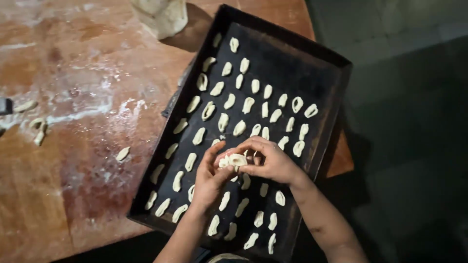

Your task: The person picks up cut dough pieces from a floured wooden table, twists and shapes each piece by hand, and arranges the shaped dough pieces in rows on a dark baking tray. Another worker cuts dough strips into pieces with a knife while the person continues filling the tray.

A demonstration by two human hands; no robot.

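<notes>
My left hand [208,179] and my right hand [271,160] meet over the lower middle of a black baking tray [325,62]. Between the fingertips of both hands I pinch one small pale dough piece [236,159]. Several shaped dough pieces [248,104] lie in rows across the tray, from its far corner down to the near edge. Both forearms reach in from the bottom of the view.
The tray rests on a floured wooden table [73,87] and overhangs its right edge. A lump of dough [161,15] sits at the table's far side. Loose dough pieces [38,130] and one stray piece [122,154] lie left of the tray. Dark floor lies to the right.
</notes>
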